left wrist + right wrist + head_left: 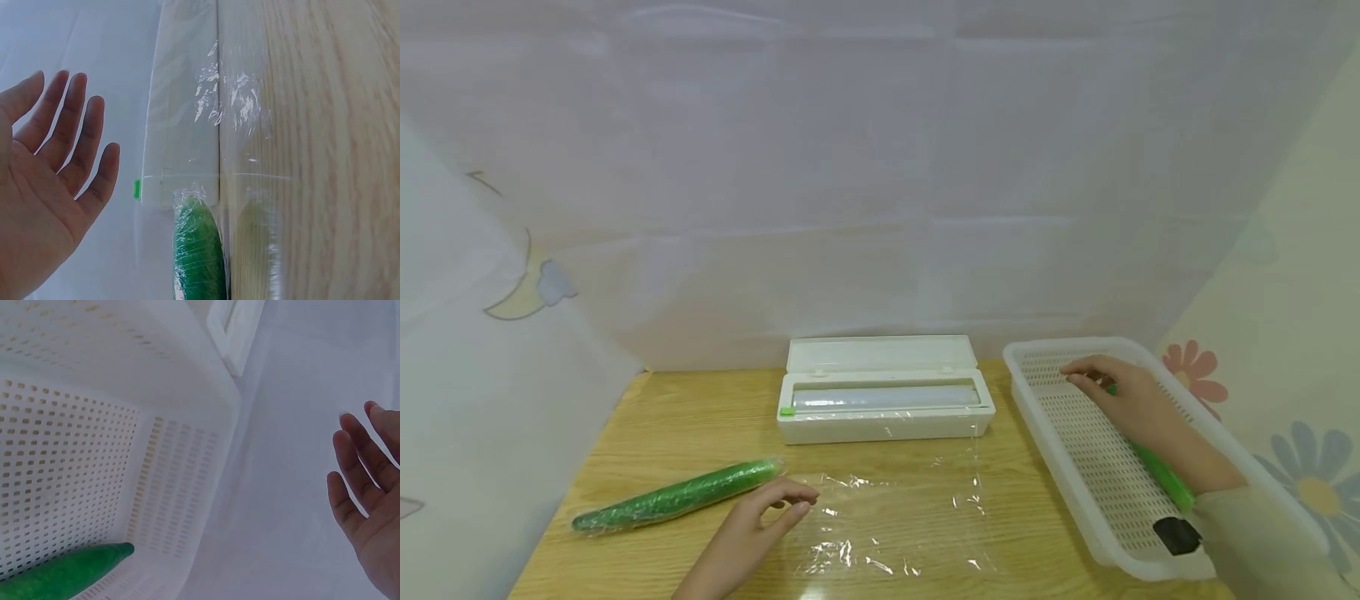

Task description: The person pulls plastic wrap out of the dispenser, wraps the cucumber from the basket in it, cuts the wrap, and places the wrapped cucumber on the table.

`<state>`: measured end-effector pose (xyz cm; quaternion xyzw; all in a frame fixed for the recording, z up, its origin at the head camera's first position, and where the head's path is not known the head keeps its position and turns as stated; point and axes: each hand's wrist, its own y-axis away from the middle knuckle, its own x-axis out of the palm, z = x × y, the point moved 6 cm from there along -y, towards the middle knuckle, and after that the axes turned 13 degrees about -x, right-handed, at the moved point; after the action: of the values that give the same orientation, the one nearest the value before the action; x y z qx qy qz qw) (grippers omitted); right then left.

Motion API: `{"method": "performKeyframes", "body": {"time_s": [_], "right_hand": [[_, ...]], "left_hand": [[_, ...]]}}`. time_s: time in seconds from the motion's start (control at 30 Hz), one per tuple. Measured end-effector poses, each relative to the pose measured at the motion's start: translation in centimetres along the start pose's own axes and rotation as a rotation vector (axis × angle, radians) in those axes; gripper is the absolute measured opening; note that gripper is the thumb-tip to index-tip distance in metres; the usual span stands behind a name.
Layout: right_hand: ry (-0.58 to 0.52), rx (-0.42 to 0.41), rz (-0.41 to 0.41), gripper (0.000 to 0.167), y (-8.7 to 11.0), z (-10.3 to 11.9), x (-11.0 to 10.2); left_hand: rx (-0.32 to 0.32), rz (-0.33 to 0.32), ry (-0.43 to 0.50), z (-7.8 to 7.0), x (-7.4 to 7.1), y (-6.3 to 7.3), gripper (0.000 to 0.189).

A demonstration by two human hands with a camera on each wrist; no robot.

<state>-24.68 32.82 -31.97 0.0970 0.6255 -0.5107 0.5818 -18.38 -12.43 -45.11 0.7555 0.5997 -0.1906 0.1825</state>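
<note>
My left hand (751, 527) is near the right end of a film-wrapped cucumber (681, 497), its fingers loosely bent and holding nothing. A clear sheet of cling film (887, 508) stretches over the wood in front of a white cling film dispenser (880, 427). Its lid stands raised and a film roll (883, 397) shows inside. Over a white perforated basket (1075, 450), my right hand (1120, 400) hangs with relaxed, empty fingers. Below that forearm lies an unwrapped cucumber (1165, 479), partly hidden in the head view; one end of it shows in the right wrist view.
A small black piece (1177, 535), too unclear to name, is at the basket's near end. A pale sheet (865, 183) hangs behind the wooden table (700, 408). Patterned walls stand at both sides. A green tab (787, 411) sits on the dispenser's left corner.
</note>
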Motion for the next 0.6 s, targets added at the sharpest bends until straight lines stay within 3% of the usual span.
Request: {"method": "performKeyframes", "body": {"time_s": [0.23,0.6], "right_hand": [[0.011,0.083,-0.009,0.016,0.0,-3.5,0.4],[0.003,0.201,-0.048,0.017,2.3,-8.7,1.8]], "left_hand": [[0.031,-0.012,-0.024,0.1,0.2,-0.2,0.017],[-0.037,0.006,-0.014,0.3,0.0,0.0,0.020]]}}
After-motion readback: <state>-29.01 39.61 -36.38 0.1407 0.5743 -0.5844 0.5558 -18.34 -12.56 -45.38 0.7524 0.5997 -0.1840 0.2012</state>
